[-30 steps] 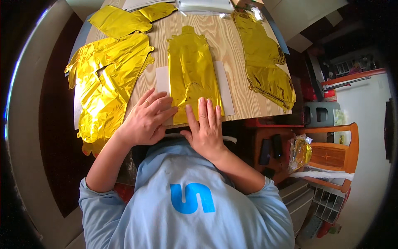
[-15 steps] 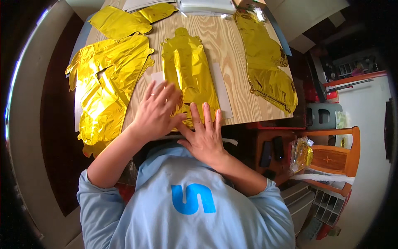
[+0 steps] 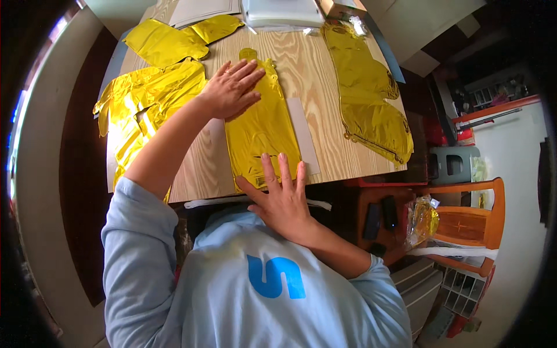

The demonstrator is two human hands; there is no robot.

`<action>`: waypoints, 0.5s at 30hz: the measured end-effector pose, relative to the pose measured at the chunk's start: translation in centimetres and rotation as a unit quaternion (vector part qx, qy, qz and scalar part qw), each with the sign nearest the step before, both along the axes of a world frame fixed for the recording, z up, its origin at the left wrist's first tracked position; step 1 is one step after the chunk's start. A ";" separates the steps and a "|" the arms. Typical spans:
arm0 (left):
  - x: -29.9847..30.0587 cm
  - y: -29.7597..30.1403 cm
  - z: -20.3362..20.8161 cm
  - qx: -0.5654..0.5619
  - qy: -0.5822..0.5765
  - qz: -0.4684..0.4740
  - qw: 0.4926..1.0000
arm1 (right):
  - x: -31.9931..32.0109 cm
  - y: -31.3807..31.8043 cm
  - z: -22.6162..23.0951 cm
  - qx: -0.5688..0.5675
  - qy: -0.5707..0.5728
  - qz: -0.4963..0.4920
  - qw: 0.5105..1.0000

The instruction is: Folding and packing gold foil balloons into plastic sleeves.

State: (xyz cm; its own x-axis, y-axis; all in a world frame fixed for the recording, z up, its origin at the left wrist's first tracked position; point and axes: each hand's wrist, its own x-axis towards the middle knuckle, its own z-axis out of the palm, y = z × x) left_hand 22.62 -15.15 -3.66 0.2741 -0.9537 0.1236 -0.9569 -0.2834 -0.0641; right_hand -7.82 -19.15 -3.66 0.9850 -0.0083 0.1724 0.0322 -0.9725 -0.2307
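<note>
A flat gold foil balloon [image 3: 261, 127], long and narrow with a small tab at its far end, lies in the middle of the table over a pale card sheet [image 3: 303, 130]. My left hand [image 3: 233, 91] rests across its upper left part, fingers stretched out and side by side. Near the table's front edge, my right hand [image 3: 284, 200] lies with spread fingers on the balloon's near end. More gold foil [image 3: 156, 93] is laid out at the left, partly behind my left forearm. Another flat gold foil balloon [image 3: 365, 87] is at the right.
At the far edge are a stack of clear plastic sleeves [image 3: 281, 13], grey sheets [image 3: 203, 10] and a cardboard box [image 3: 343, 8]. A wooden chair [image 3: 464, 223] stands to the right, with a clear bag of gold foil [image 3: 426, 220] on it.
My left hand has moved away from me, from the balloon's lower left side to its upper part. The foil under it looks smoother. My right hand stays at the near end.
</note>
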 end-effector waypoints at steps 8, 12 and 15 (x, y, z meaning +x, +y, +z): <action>-16.1 5.4 4.4 -0.193 0.140 0.015 0.971 | 2.0 -7.3 5.8 0.248 -0.121 -0.066 0.959; -19.3 6.7 1.6 -0.093 0.162 0.019 0.982 | 7.4 -14.9 5.9 0.337 0.029 -0.160 0.928; -19.3 7.3 0.6 -0.072 0.119 0.009 0.990 | 11.5 -18.0 4.2 0.197 0.068 -0.064 0.976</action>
